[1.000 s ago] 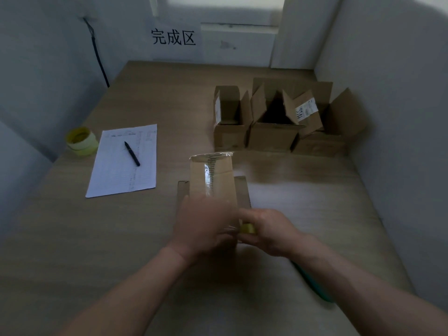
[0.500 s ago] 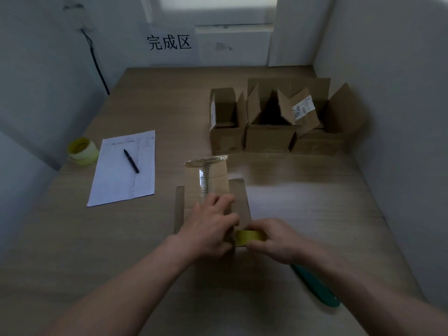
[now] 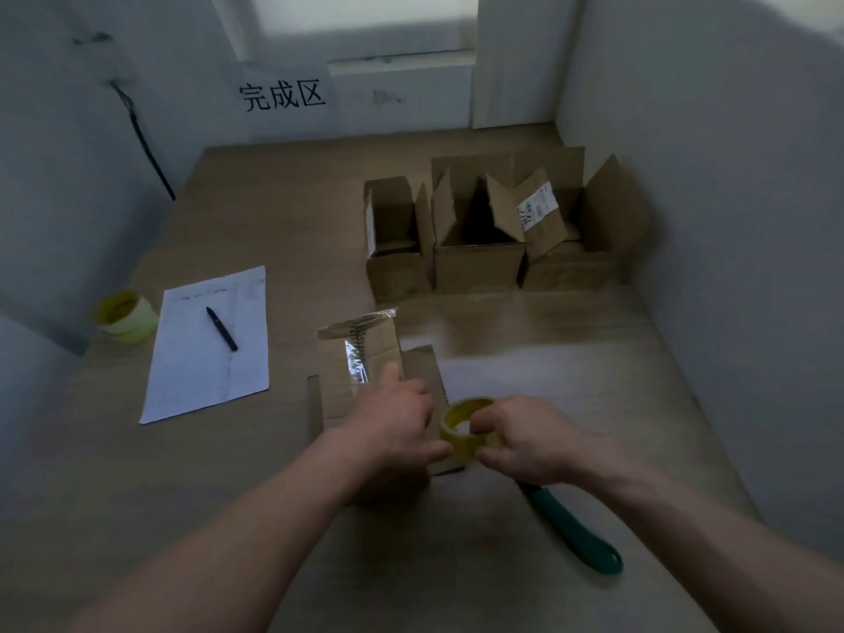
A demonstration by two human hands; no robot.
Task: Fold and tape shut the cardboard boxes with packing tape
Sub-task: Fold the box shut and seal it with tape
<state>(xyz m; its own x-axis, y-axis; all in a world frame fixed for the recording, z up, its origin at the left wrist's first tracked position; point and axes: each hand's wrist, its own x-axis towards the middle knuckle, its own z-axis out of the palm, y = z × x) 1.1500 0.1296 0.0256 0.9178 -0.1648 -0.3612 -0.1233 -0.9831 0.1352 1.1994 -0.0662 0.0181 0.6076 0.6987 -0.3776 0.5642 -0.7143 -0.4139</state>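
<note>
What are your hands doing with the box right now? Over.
Left hand pressing the cardboard box. Right hand gripping the yellow tape roll. Teal-handled cutter beside the right wrist.

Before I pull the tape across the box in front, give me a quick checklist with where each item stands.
1. Tape roll in hand: ok, right hand grips it.
2. Box held steady: ok, left hand presses on it.
3. Flaps folded shut: not ok, the far flap stands up with old tape on it.
4. Tape end stuck to the box: cannot tell, hidden between the hands.
5. Cutter within reach: ok, it lies by the right wrist.
6. Spare rolls: ok, at the table's left edge.
</note>
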